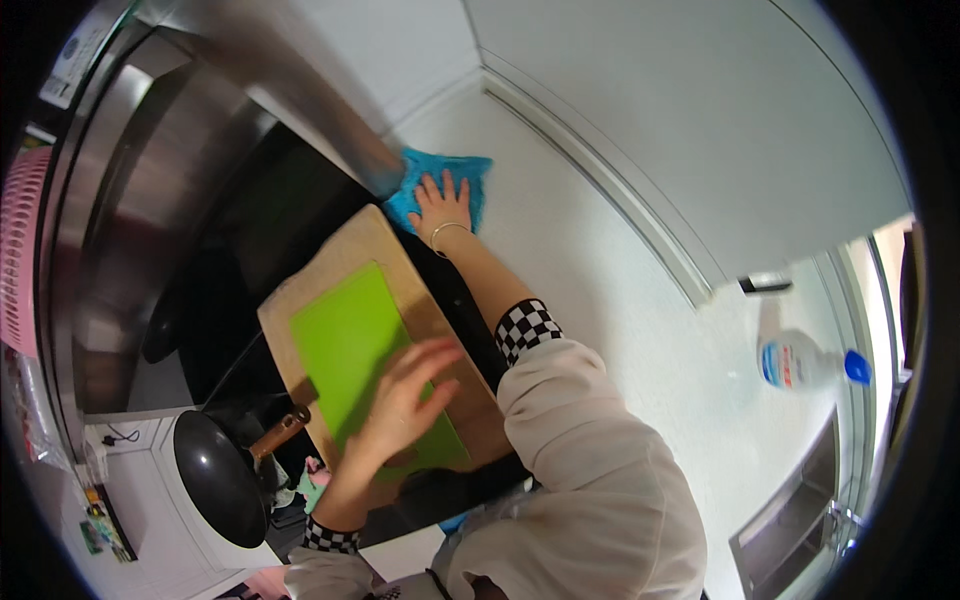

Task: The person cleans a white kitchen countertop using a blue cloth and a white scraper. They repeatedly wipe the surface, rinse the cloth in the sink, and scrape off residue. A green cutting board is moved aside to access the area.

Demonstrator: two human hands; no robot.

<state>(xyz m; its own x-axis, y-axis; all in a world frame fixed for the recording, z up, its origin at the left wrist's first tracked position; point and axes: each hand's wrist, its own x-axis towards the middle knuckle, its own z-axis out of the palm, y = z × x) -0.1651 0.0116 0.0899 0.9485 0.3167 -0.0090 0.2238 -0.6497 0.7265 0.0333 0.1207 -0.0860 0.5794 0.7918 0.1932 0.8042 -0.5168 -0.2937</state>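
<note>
My right hand (445,208) lies flat with spread fingers on a blue cloth (472,176), pressing it on the white countertop (570,247) beside the black stovetop. A thin bangle circles that wrist. My left hand (409,397) hovers with parted fingers over a green cutting mat (345,322) and holds nothing. The mat rests on a wooden board (315,274), which lies across the black stovetop (277,180). Both sleeves are light with black-and-white checked cuffs.
A dark wok (217,480) with a wooden handle is at lower left. On the right counter is a clear bottle (802,362) with a blue cap, near a steel sink (787,510). A white cabinet (675,112) overhangs the counter. A metal range hood (135,225) and a pink basket (24,247) are at left.
</note>
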